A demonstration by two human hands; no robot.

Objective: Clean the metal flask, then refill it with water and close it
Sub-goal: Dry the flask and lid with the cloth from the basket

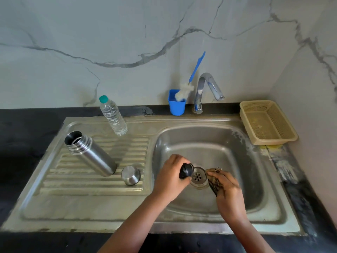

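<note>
1. Over the sink basin (209, 139) right now: left hand (170, 175) clenched round a black stopper (186, 170), grip firm; right hand (228, 190) bunched tight on a dark scrubbing pad (213, 179), held just beside the stopper above the drain (198, 177).
2. Metal flask (90, 152) open on the ribbed drainboard left of the basin, mouth uncovered; steel cap (131, 175) just beside its base.
3. Judged early to midway: cleaning of the small parts under way; no water visible from the tap (209, 88); flask scrub impossible to confirm; refill and closing not yet done.
4. Count: one flask; one steel cap; one stopper; one pad; one plastic water bottle (113, 117), capped and full-looking; one bottle brush (189, 83) in one blue cup (176, 105); one beige basket (268, 123) on the worktop (27, 134); two hands.
</note>
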